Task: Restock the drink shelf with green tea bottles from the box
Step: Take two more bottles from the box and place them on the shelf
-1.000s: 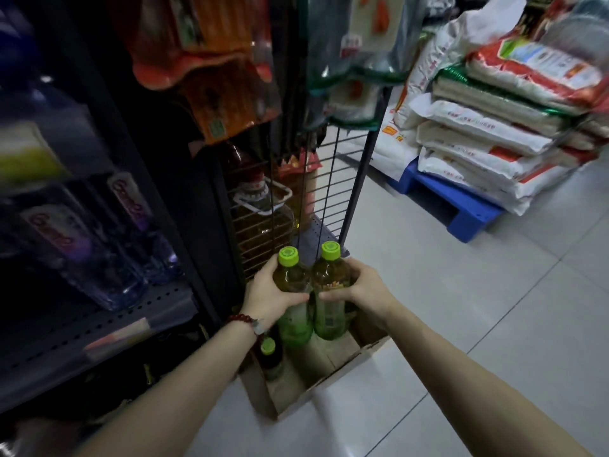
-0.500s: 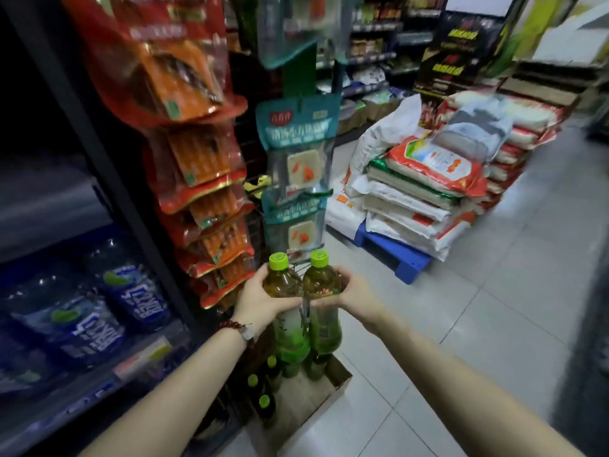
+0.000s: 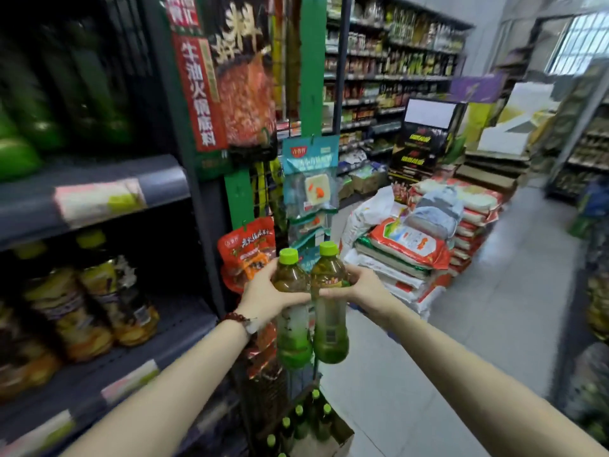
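Two green tea bottles (image 3: 309,301), caps up and touching side by side, are held in the air well above the box (image 3: 324,438); the left one is clasped at its shoulder by the left hand (image 3: 263,296) and the right one likewise by the right hand (image 3: 357,286), presumably so both can be carried in one trip. More green-capped bottles are seen in the box, which is cut off by the frame's lower edge. The drink shelf (image 3: 108,364), up and left of the box, is blurred, so its labels cannot be read.
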A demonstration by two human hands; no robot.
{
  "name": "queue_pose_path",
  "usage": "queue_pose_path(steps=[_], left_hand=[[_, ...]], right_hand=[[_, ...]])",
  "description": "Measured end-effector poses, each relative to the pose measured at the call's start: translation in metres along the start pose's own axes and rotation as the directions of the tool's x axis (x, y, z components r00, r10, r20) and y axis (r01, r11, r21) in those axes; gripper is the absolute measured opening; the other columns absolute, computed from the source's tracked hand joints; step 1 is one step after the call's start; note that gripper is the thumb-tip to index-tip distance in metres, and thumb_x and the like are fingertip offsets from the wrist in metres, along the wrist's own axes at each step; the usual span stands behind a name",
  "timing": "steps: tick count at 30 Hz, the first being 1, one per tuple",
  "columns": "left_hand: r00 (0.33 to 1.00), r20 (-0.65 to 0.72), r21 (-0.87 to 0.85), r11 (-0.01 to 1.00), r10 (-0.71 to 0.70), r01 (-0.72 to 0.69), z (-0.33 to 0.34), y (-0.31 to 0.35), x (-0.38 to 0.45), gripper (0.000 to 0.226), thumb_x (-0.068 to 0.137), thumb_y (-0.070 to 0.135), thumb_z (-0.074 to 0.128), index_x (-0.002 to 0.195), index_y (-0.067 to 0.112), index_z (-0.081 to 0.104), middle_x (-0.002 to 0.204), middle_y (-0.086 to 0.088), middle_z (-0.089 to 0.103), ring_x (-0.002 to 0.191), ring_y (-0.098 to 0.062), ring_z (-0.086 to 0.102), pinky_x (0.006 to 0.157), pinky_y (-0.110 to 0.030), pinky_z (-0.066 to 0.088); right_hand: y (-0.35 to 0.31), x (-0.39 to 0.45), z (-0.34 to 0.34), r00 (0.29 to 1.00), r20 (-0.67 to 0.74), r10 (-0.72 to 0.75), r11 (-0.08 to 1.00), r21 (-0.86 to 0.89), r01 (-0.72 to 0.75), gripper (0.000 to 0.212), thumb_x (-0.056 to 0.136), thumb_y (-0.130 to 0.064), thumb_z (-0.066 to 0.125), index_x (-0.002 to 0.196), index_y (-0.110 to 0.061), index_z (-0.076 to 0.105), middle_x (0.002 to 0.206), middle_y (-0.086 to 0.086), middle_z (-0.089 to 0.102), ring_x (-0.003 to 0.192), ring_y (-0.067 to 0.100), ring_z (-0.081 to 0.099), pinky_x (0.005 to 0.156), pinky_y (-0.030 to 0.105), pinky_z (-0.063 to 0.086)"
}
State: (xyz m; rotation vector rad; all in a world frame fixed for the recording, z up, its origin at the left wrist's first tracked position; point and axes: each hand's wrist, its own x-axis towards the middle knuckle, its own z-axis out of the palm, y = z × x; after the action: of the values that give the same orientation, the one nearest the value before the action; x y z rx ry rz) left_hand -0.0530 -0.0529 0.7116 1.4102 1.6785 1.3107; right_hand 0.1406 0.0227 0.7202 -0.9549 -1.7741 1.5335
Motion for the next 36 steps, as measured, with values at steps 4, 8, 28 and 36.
queue_pose_path(steps=[4, 8, 28, 36], left_hand=[[0.993, -0.103, 0.097, 0.994, 0.064, -0.054, -0.047, 0.056, -0.018, 0.061, 0.041, 0.05, 0.085, 0.094, 0.051, 0.055, 0.079, 0.041, 0.059, 0.08, 0.024, 0.054, 0.076, -0.004, 0.044], [0.975, -0.2, 0.121, 0.99, 0.097, -0.074, -0.09, 0.096, -0.037, 0.066, 0.04, 0.055, 0.083, 0.1, 0.042, 0.06, 0.095, 0.019, 0.07, 0.093, 0.001, 0.064, 0.089, -0.028, 0.052], [0.792, -0.59, 0.206, 0.978, 0.157, -0.041, -0.27, 0.218, -0.126, 0.106, 0.04, 0.059, 0.084, 0.131, 0.019, 0.049, 0.131, -0.001, 0.058, 0.119, -0.019, 0.055, 0.102, -0.043, 0.045], [0.761, -0.607, 0.253, 0.964, 0.227, -0.086, -0.312, 0.243, -0.149, 0.109, 0.038, 0.056, 0.085, 0.132, 0.016, 0.048, 0.132, -0.005, 0.057, 0.121, -0.022, 0.054, 0.101, -0.047, 0.045]], right_hand=[[-0.061, -0.008, 0.017, 0.997, 0.037, -0.067, 0.997, -0.022, 0.068, 0.035, 0.065, -0.013, 0.086, 0.098, -0.015, 0.072, 0.095, 0.001, 0.077, 0.088, 0.013, 0.073, 0.071, 0.021, 0.057], [-0.116, -0.009, 0.038, 0.982, 0.112, -0.149, 0.987, -0.049, 0.155, 0.027, 0.066, -0.016, 0.086, 0.089, -0.021, 0.074, 0.092, -0.003, 0.077, 0.087, 0.012, 0.073, 0.069, 0.02, 0.056], [-0.298, 0.009, 0.175, 0.796, 0.398, -0.456, 0.873, 0.027, 0.487, 0.05, 0.063, -0.034, 0.086, 0.104, -0.01, 0.071, 0.101, 0.003, 0.076, 0.096, 0.016, 0.071, 0.091, 0.034, 0.053], [-0.334, 0.005, 0.218, 0.738, 0.425, -0.524, 0.838, 0.099, 0.537, 0.033, 0.065, -0.026, 0.086, 0.093, -0.014, 0.073, 0.091, 0.002, 0.077, 0.084, 0.016, 0.074, 0.076, 0.032, 0.059]])
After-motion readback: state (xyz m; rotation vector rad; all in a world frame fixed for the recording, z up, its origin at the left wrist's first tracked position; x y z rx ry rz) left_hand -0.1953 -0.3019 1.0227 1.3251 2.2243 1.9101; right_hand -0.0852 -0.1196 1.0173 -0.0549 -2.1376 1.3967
